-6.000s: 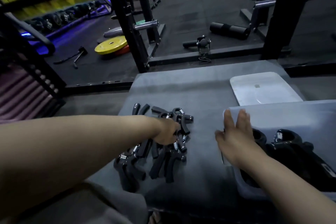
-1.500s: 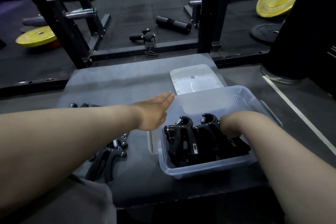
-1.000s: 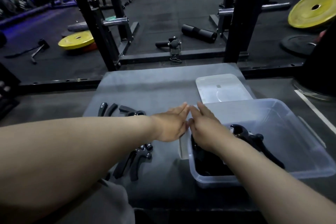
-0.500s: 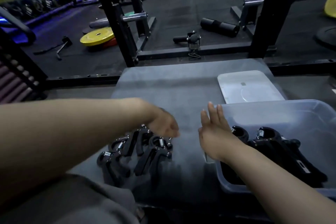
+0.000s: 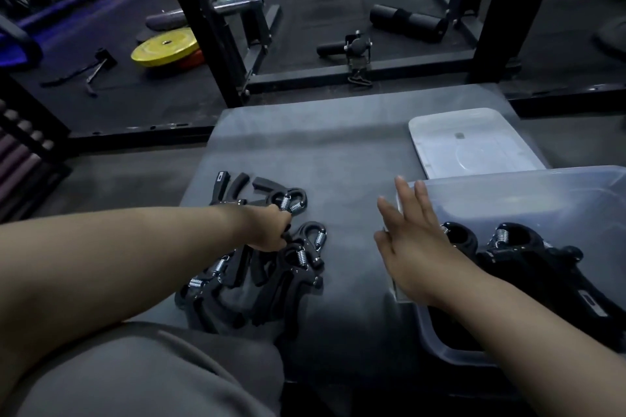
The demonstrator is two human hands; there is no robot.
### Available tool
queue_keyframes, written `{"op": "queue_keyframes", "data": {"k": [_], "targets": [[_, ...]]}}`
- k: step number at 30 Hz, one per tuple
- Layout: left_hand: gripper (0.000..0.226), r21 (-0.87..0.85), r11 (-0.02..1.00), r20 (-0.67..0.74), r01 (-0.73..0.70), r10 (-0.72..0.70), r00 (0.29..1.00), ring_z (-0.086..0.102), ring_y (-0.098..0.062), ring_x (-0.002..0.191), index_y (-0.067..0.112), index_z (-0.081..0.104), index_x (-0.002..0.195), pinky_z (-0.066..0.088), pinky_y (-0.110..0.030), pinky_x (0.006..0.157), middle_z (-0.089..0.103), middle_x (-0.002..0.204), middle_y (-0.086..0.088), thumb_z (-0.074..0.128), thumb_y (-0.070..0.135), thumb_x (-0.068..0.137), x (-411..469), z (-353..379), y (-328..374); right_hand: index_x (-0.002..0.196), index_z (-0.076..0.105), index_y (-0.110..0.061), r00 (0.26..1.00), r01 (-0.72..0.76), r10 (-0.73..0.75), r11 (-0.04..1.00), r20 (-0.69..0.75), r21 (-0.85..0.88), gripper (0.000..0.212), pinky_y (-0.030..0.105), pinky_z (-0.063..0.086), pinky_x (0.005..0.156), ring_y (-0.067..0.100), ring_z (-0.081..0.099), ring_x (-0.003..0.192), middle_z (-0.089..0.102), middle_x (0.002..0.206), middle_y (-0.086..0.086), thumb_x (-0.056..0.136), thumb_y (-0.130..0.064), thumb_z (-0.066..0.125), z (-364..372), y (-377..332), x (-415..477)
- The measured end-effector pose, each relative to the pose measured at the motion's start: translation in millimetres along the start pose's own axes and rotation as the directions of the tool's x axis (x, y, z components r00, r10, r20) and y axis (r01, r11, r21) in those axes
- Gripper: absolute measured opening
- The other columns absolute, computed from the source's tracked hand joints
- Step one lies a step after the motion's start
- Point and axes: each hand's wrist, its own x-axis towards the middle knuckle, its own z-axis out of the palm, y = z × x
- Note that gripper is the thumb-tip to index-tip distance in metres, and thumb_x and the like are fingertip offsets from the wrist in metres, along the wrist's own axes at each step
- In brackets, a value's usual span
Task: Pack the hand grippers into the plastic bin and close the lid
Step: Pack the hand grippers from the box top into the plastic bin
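Since the left hand [image 5: 271, 230] has returned to the loose hand grippers [image 5: 291, 278] left of the plastic bin [image 5: 528, 193], fingers curled round one (right hand [image 5: 415, 247] open-fingered at its rim), another transfer looks due.

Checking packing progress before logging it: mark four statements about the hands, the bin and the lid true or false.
1. The lid is on the bin. False: it lies flat on the mat behind the open bin.
2. The left hand grips a gripper in the loose pile. True.
3. The right hand is a fist. False: its fingers are straight, at the bin's left rim.
4. The bin already holds packed grippers. True.
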Motion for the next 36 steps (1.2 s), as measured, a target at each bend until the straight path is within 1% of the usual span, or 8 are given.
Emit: {"op": "queue_keyframes", "data": {"k": [3,7,13,16,19,25,34,36], "targets": [[0.055,0.110,0.989,-0.192,-0.096,0.116,0.974,0.046,-0.036,0.124,0.015,0.041,0.137,0.043,-0.045,0.098,0.043,0.133,-0.014,0.055,0.042,0.090,-0.7,2.5,5.6,0.149,0.030,-0.008,0.997,0.054,-0.051,0.997,0.054,-0.054,0.048,0.041,-0.017,0.116,0.017,-0.070,0.099,-0.021,0.160,0.011,0.105,-0.025,0.022,-3.5,-2.0,-1.7],[0.063,0.150,0.965,-0.135,-0.216,0.237,0.962,0.049,-0.033,0.123,0.018,0.043,0.136,0.043,-0.046,0.097,0.047,0.132,-0.010,0.058,0.053,0.086,-5.4,4.9,30.6,0.153,0.016,-0.014,1.000,-0.007,0.008,0.999,-0.010,0.042,0.053,0.037,-0.010,0.119,0.030,-0.038,0.139,-0.028,0.158,0.011,0.104,-0.029,0.027,1.4,-0.3,-0.5],[0.110,0.260,0.957,0.073,-0.128,0.113,0.991,0.051,-0.039,0.124,0.010,0.020,0.149,0.046,-0.051,0.098,0.043,0.140,-0.016,0.068,0.072,0.072,-8.3,13.2,51.9,0.154,0.015,-0.015,1.000,-0.015,0.015,0.999,-0.001,0.045,0.054,0.038,-0.008,0.119,0.031,-0.035,0.141,-0.029,0.158,0.010,0.104,-0.030,0.027,2.7,-0.1,0.8],[0.104,0.039,0.995,0.087,-0.089,0.085,0.993,0.056,-0.038,0.116,0.006,0.032,0.141,0.050,-0.044,0.089,0.042,0.133,-0.015,0.077,0.065,0.068,-8.0,8.4,53.0,0.154,0.014,-0.017,1.000,-0.024,0.023,0.997,0.006,0.075,0.054,0.037,-0.004,0.119,0.028,-0.036,0.141,-0.030,0.158,0.006,0.104,-0.032,0.027,3.5,0.8,0.0],[0.058,-0.266,0.962,0.015,-0.062,0.069,0.998,0.064,-0.027,0.094,0.009,0.060,0.107,0.051,-0.031,0.074,0.062,0.108,-0.008,0.077,0.053,0.073,-6.0,-1.6,52.7,0.154,0.014,-0.019,0.999,-0.033,0.031,0.994,0.017,0.105,0.054,0.039,0.004,0.119,0.026,-0.036,0.141,-0.031,0.157,0.002,0.104,-0.032,0.028,2.4,1.1,0.2],[0.029,-0.704,0.710,0.065,0.015,0.044,0.997,0.072,-0.036,0.076,0.014,0.055,0.103,0.062,-0.040,0.064,0.066,0.091,-0.010,0.068,0.035,0.088,7.0,0.0,45.9,0.154,0.016,-0.019,0.999,-0.025,0.021,0.992,0.033,0.128,0.053,0.040,0.008,0.119,0.025,-0.038,0.140,-0.032,0.157,0.001,0.103,-0.031,0.027,2.5,1.6,-0.6],[0.026,-0.851,0.516,-0.242,-0.092,-0.231,0.942,0.065,-0.029,0.054,0.008,0.056,0.094,0.058,-0.040,0.047,0.064,0.075,-0.013,0.065,0.031,0.092,-5.4,-59.2,25.9,0.149,0.026,-0.024,0.999,-0.018,0.014,0.988,0.031,0.151,0.047,0.044,0.025,0.116,0.020,-0.038,0.141,-0.029,0.159,-0.002,0.102,-0.032,0.029,0.9,3.3,-4.2],[0.023,-0.834,0.534,-0.305,-0.139,-0.237,0.923,0.060,-0.021,0.043,0.006,0.056,0.095,0.047,-0.027,0.036,0.063,0.073,-0.014,0.064,0.028,0.094,-19.1,-83.1,21.8,0.147,0.030,-0.025,1.000,-0.010,0.004,0.983,0.031,0.184,0.046,0.045,0.026,0.115,0.017,-0.036,0.141,-0.027,0.159,-0.004,0.102,-0.032,0.030,-0.9,5.4,-5.7]]}}
